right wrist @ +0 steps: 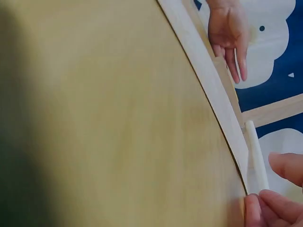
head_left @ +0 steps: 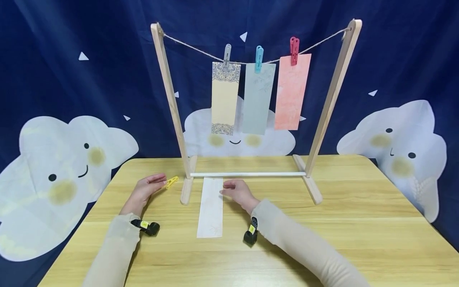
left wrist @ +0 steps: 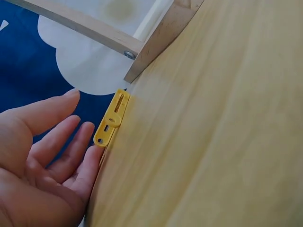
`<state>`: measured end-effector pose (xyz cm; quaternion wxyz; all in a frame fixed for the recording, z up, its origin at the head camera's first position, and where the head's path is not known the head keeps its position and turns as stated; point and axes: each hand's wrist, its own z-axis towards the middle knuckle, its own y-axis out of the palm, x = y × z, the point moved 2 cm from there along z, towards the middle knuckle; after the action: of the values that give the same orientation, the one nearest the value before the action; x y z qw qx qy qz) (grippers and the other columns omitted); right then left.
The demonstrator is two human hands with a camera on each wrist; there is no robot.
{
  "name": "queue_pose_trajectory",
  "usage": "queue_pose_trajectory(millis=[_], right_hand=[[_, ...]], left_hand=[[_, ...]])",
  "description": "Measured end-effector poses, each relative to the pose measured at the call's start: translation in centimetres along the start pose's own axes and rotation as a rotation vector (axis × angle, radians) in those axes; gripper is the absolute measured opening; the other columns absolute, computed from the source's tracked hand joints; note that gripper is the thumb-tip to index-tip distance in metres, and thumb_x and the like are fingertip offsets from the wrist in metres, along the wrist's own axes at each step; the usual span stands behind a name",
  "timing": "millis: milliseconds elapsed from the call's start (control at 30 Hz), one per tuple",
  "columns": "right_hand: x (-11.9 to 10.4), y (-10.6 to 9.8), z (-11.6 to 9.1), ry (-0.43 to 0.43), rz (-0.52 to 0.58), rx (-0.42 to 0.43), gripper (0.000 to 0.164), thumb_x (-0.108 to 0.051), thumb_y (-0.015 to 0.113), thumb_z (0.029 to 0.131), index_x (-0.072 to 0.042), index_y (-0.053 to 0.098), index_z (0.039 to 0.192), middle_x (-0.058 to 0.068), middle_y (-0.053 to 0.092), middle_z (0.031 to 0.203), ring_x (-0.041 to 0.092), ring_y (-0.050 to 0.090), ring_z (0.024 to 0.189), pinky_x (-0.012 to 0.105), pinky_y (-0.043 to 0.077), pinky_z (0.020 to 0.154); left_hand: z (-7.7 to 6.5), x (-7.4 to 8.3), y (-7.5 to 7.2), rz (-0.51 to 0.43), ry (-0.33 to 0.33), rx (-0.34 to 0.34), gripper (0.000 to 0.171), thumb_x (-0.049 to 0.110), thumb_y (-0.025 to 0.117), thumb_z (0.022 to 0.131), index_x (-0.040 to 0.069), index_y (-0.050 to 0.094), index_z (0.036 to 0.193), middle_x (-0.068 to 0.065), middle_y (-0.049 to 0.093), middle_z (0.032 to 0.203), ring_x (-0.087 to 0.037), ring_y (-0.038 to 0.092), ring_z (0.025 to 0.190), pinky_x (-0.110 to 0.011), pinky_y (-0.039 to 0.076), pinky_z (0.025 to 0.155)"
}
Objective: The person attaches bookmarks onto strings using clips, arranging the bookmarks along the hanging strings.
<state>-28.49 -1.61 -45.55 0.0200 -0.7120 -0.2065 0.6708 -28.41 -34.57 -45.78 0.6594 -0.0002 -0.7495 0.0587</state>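
Beside the left foot of the wooden rack lies a yellow clothespin (head_left: 172, 182) on the table. My left hand (head_left: 146, 190) is right by it, thumb and fingers apart; in the left wrist view the clothespin (left wrist: 112, 118) lies just past the fingertips, ungripped. A white paper strip (head_left: 210, 211) lies flat, its far end near the rack's bottom bar. At its right edge is my right hand (head_left: 241, 193). In the right wrist view, the fingertips (right wrist: 253, 208) are at the border of the strip (right wrist: 213, 90), with the thumb held away from them.
Across the rack (head_left: 335, 95) runs a string (head_left: 190, 48). Hanging from it are a cream patterned strip (head_left: 224, 101), a grey-green strip (head_left: 258, 103) and a pink strip (head_left: 292, 95), under grey, blue and red clothespins. The bottom bar (head_left: 247, 174) spans the feet. Behind hangs a cloud-print curtain (head_left: 86, 24).
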Motion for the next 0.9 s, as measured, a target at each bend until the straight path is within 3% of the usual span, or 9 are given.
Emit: queue_pose_trajectory(millis=[100, 233, 500, 633, 733, 900], right_hand=[[0.3, 0.4, 0.0, -0.034, -0.061, 0.007, 0.037, -0.011, 0.073, 0.081, 0.001, 0.063, 0.115, 0.013, 0.066, 0.112, 0.021, 0.06, 0.095, 0.029, 0.051, 0.081], [0.5, 0.8, -0.1, -0.072, -0.128, 0.012, 0.043, -0.012, 0.075, 0.079, 0.002, 0.061, 0.117, 0.014, 0.063, 0.116, 0.024, 0.057, 0.102, 0.035, 0.049, 0.09], [0.2, 1.2, -0.9, -0.151, -0.324, -0.016, 0.069, -0.018, 0.08, 0.075, 0.013, 0.049, 0.128, 0.021, 0.042, 0.141, 0.037, 0.039, 0.131, 0.044, 0.033, 0.11], [0.0, 1.4, -1.6, -0.182, -0.397, -0.065, 0.08, -0.023, 0.082, 0.073, 0.014, 0.043, 0.132, 0.023, 0.035, 0.146, 0.04, 0.031, 0.136, 0.046, 0.028, 0.112], [0.0, 1.5, -1.9, -0.206, -0.432, -0.09, 0.079, -0.023, 0.082, 0.074, 0.012, 0.043, 0.133, 0.023, 0.035, 0.146, 0.04, 0.03, 0.136, 0.046, 0.028, 0.112], [0.3, 1.2, -2.0, -0.246, -0.452, -0.106, 0.065, -0.015, 0.077, 0.078, 0.01, 0.048, 0.13, 0.023, 0.04, 0.143, 0.04, 0.033, 0.134, 0.047, 0.03, 0.111]], left_hand=[[-0.1, -0.3, 0.0, 0.113, 0.022, -0.004, 0.058, 0.008, 0.065, 0.088, -0.009, 0.039, 0.137, -0.016, 0.055, 0.132, 0.013, 0.057, 0.088, -0.008, 0.048, 0.08], [-0.2, -0.4, 0.1, 0.171, 0.03, 0.0, 0.057, 0.01, 0.065, 0.088, -0.008, 0.041, 0.137, -0.027, 0.042, 0.14, 0.013, 0.054, 0.09, -0.006, 0.046, 0.08], [-0.2, -0.2, 0.3, 0.2, 0.042, 0.007, 0.055, 0.008, 0.065, 0.088, -0.007, 0.043, 0.136, -0.027, 0.044, 0.139, 0.013, 0.053, 0.088, -0.008, 0.048, 0.079], [-0.2, -0.2, 0.4, 0.21, 0.049, 0.019, 0.054, 0.007, 0.066, 0.087, -0.007, 0.044, 0.135, -0.026, 0.046, 0.138, 0.01, 0.054, 0.091, -0.007, 0.047, 0.079], [-0.2, -0.2, 0.5, 0.232, 0.067, 0.028, 0.054, 0.006, 0.068, 0.086, -0.007, 0.046, 0.134, -0.025, 0.048, 0.136, 0.005, 0.055, 0.095, -0.006, 0.046, 0.079], [-0.2, -0.5, 0.6, 0.276, 0.105, 0.038, 0.052, 0.004, 0.068, 0.084, -0.008, 0.049, 0.131, -0.027, 0.05, 0.134, -0.003, 0.057, 0.1, -0.005, 0.045, 0.078]])
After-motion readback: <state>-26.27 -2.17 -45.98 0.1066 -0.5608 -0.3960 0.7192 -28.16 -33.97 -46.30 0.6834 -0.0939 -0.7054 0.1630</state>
